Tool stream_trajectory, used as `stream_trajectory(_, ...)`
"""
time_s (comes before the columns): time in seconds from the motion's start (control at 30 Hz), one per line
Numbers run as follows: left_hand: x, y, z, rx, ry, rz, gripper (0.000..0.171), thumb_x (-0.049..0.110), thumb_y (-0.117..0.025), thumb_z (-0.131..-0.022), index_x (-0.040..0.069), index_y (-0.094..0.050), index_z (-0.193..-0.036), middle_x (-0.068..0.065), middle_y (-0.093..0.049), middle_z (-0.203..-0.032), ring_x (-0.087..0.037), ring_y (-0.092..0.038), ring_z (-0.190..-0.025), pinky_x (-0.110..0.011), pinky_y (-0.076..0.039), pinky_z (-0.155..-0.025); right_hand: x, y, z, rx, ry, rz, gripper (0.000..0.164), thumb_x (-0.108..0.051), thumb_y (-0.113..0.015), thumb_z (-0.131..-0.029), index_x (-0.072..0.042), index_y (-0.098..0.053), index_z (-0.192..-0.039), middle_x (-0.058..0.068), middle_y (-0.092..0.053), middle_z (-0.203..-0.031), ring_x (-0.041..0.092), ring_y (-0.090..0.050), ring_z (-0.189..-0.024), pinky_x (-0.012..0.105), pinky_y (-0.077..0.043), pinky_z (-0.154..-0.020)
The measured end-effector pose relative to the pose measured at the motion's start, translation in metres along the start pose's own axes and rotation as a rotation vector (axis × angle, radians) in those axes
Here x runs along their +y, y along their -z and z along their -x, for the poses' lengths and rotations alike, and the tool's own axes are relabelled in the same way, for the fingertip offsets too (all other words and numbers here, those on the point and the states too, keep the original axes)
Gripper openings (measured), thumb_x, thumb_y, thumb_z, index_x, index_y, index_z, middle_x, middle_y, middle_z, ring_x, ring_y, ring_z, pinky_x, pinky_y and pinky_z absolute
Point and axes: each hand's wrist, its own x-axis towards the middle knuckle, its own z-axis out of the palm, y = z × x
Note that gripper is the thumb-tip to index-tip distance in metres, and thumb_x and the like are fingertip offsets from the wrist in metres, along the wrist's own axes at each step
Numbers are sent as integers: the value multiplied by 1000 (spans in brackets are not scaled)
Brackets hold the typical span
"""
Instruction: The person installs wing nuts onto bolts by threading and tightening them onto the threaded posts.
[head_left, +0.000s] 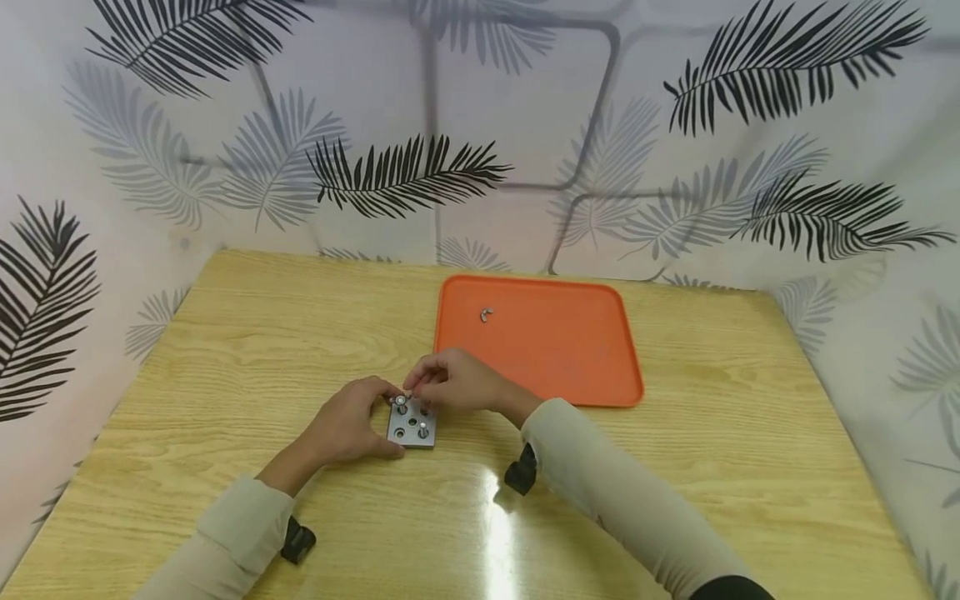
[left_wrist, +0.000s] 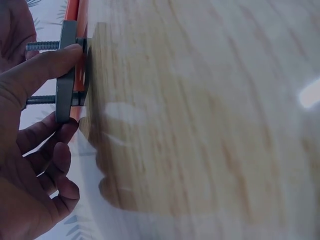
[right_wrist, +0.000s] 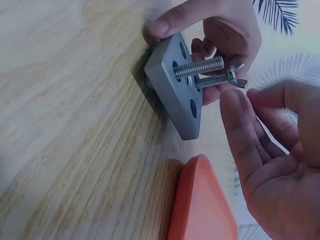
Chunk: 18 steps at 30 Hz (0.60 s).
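Note:
A small grey metal plate with several holes lies near the middle of the wooden table. My left hand grips its edges, the thumb on the near side and the fingers on the far side. Two threaded bolts stand up out of the plate. One bolt is bare at its tip, while a wing nut sits at the top of the other. Just beside that wing nut are the fingertips of my right hand, loosely extended, with no clear pinch on it. In the left wrist view, bolt heads show under the plate.
An orange tray lies behind and right of the plate, holding small metal pieces that look like wing nuts. Leaf-patterned cloth hangs behind the table. Black wrist cameras sit under both forearms.

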Motion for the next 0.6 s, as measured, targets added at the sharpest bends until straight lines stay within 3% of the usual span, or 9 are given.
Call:
stream_trajectory(0.17, -1, -1, 1, 15, -22, 6, 69, 32, -92, -65, 9, -63, -122, -5, -65, -117, -26, -59, -112, -49, -49, -98, -1, 0, -2, 23, -46, -118, 19, -6, -58, -99, 5, -68, -110, 15, -71, -93, 9, -64, -73, 32, -60, -73)
stream_trajectory(0.4, -3, -2, 0, 29, -22, 11, 71, 33, -93, -64, 6, -62, -121, -6, -64, -119, -27, -59, -113, -50, -49, -99, 2, -1, -3, -42, -16, -157, 20, 1, -61, -95, 8, -68, -112, 25, -71, -104, 7, -66, -72, 26, -60, -71)
stream_trajectory(0.6, -2, -2, -2, 19, -17, -5, 70, 33, -94, -62, 7, -63, -120, -4, -65, -112, -23, -58, -105, -45, -49, -93, 1, -2, -3, -64, 11, -151, 26, 2, -62, -94, 5, -65, -120, 26, -70, -97, 8, -66, -69, 28, -60, -68)
